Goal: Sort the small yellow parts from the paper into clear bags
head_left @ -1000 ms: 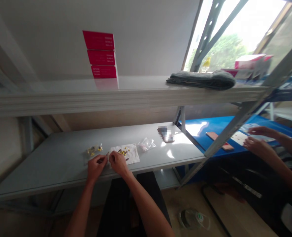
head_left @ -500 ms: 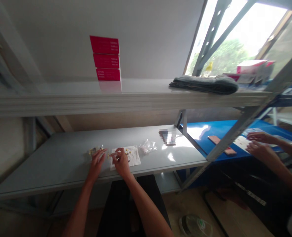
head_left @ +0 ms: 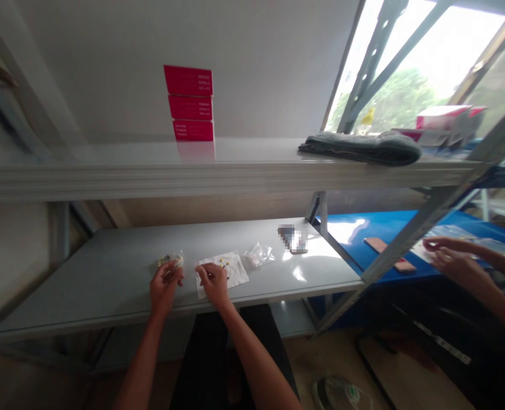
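Grey and smooth, our tabletop (head_left: 119, 259) lies below a shelf (head_left: 256, 151), a bright window (head_left: 423, 62) at two o'clock. At twelve, a creased white sheet (head_left: 237, 274) carries small yellow and dark pieces (head_left: 224, 263). Our right hand (head_left: 214, 280) curls over it; our left (head_left: 163, 282) curls by a clear bag (head_left: 178, 258) at eleven. We cannot tell what either holds.

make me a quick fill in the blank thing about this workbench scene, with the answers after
1. The red boxes on the shelf form a stack of ____ in all.
2. Seen from here, the folded cloth lies to the ____ of that stack.
3. The sheet under the right hand is ____ in colour.
4. The table at the far right is coloured ____.

Missing words: three; right; white; blue
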`<action>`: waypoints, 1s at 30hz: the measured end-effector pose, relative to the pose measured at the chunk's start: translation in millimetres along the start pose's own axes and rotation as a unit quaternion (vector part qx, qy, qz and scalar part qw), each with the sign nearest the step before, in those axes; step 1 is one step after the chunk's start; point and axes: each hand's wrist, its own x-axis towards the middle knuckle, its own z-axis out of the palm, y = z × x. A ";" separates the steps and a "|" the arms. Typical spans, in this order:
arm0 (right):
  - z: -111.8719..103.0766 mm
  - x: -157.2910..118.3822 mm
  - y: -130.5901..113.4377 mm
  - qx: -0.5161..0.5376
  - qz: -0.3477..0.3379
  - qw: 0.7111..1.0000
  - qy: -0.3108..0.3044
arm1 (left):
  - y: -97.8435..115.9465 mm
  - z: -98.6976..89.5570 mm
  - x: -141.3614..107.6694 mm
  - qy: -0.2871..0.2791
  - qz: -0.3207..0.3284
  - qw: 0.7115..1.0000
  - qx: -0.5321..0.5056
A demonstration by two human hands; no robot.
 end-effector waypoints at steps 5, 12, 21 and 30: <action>-9.1 7.0 6.7 0.023 -0.004 1.000 0.005 | 8.2 9.5 7.2 0.017 -0.004 1.000 0.013; -53.8 28.0 27.3 0.054 0.036 0.997 0.030 | 21.6 43.6 24.7 -0.018 0.040 0.998 0.051; -71.9 39.4 46.5 -0.027 0.007 0.999 -0.022 | 14.2 61.8 27.5 -0.085 0.109 0.981 0.139; -71.2 38.4 50.2 -0.018 -0.001 1.000 -0.021 | 24.2 68.1 25.0 -0.094 0.087 0.989 0.077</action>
